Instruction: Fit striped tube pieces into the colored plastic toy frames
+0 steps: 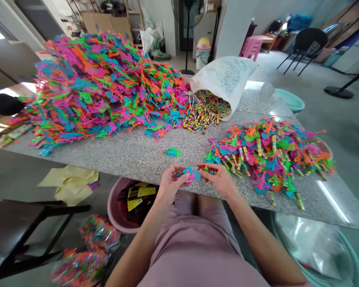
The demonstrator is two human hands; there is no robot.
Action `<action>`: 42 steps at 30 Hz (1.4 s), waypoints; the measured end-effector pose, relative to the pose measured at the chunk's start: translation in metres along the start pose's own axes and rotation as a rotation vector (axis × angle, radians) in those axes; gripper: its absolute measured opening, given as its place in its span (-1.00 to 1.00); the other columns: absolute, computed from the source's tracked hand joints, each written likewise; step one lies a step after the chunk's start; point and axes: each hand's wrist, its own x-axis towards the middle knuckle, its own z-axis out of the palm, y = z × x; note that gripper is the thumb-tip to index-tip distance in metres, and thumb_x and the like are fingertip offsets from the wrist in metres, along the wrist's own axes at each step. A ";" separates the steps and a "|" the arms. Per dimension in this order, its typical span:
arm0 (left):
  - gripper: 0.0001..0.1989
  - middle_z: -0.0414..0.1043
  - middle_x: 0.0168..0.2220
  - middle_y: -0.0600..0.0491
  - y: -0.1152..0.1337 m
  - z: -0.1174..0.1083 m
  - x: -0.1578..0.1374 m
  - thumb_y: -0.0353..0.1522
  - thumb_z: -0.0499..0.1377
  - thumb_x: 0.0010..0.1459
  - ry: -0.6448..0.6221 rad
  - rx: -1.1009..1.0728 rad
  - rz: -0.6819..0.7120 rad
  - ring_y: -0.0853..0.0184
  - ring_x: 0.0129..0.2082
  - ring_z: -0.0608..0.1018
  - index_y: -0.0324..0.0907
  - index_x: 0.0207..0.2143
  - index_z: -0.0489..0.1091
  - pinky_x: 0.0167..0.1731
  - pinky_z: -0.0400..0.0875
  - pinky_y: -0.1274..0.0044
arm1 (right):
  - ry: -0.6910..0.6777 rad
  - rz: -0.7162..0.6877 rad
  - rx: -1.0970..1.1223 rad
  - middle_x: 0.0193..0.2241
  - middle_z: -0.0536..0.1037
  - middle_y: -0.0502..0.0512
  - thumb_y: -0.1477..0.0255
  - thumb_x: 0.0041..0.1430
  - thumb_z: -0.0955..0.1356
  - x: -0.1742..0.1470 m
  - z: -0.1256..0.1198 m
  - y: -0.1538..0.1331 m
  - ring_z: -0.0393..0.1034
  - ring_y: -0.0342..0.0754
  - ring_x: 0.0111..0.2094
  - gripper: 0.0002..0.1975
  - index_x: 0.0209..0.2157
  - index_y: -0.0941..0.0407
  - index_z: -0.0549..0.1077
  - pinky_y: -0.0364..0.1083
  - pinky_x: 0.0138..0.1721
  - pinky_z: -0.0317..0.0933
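Note:
Near the front edge of the speckled stone table, my left hand (172,181) is closed on a few flat plastic pieces (192,175) in blue and pink. Close beside it, my right hand (219,179) grips several small yellow-and-red tubes (208,169). The pieces and the tubes almost meet between my hands; whether they touch I cannot tell. A green and blue plastic piece (171,152) lies just beyond my left hand. To the right of my right hand is a heap of plastic pieces with tubes attached (263,153).
A tall mound of loose coloured plastic pieces (101,87) covers the table's back left. A white sack (227,77) spills tubes (208,109) onto the tabletop (131,153). Below the front edge stand a pink tub (115,211) and a green tub (351,255). A dark chair (14,227) is at left.

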 end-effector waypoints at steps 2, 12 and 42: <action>-0.67 0.48 -0.35 0.04 0.004 0.000 -0.001 -0.26 0.37 -0.10 -0.029 0.041 -0.007 0.39 -0.45 0.53 -0.20 -0.28 0.42 -0.42 0.48 0.54 | 0.081 -0.091 -0.099 -0.40 0.56 0.06 0.25 -0.03 0.46 -0.005 0.002 0.000 0.39 -0.08 -0.42 -0.70 -0.25 0.11 0.59 -0.09 -0.42 0.28; -0.67 0.41 -0.58 0.14 0.007 0.003 -0.002 -0.32 0.42 -0.19 -0.021 0.119 -0.007 0.49 -0.60 0.43 -0.25 -0.37 0.42 -0.54 0.32 0.65 | 0.052 -0.364 -0.334 -0.27 0.55 0.12 0.37 0.15 0.37 -0.018 0.003 -0.004 0.44 -0.03 -0.23 -0.77 -0.15 0.06 0.56 -0.04 -0.17 0.31; -0.64 0.45 -0.47 0.06 -0.012 0.013 0.009 -0.17 0.33 -0.08 -0.042 0.012 -0.065 0.42 -0.49 0.47 -0.26 -0.32 0.46 -0.43 0.39 0.57 | 0.129 -0.697 -0.650 -0.22 0.48 0.13 0.61 0.18 0.23 -0.035 0.005 0.021 0.41 -0.04 -0.18 -0.58 0.01 0.02 0.47 -0.05 -0.13 0.33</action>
